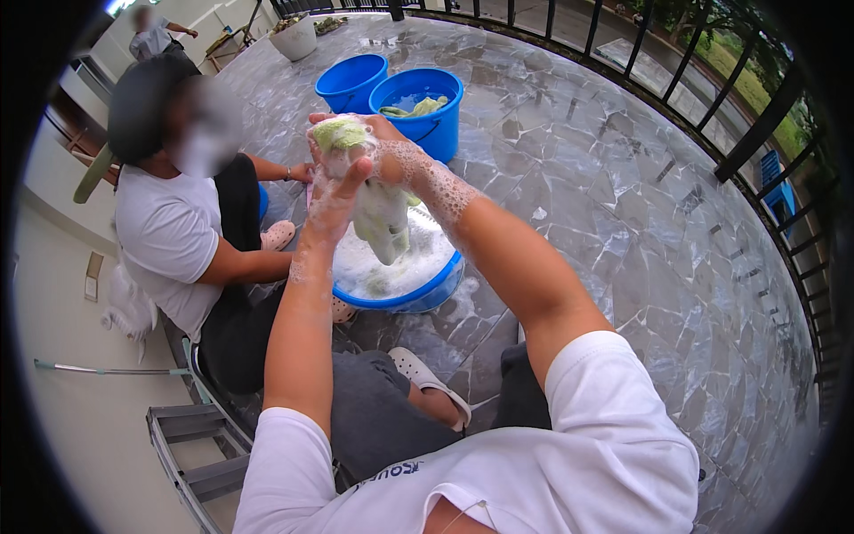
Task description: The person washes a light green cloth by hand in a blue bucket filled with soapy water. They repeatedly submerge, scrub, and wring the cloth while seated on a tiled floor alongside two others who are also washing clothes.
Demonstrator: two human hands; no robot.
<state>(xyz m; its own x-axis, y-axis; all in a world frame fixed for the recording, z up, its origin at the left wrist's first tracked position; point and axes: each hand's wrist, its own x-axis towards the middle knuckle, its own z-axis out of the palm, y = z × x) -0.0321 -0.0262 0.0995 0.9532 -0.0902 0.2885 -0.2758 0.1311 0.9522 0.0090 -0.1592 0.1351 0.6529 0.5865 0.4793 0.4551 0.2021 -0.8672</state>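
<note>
A soapy light-green cloth (383, 217) is held up between my two hands and hangs down over a round blue basin (407, 304). My left hand (337, 193) grips it from the left, thumb pointing up. On the other side my right hand (390, 150) is closed around its upper part. Lather covers both hands and runs up my right forearm. White suds (373, 277) fill the basin, hiding most of what lies in it.
Behind the basin stand two blue buckets (427, 130) (350, 77); the nearer holds water and green cloth. A seated person (173, 220) works at my left, another person (157, 40) stands farther back. A stepladder (200, 427) leans lower left. Black railing (667, 73) borders the wet stone-tiled floor (667, 267).
</note>
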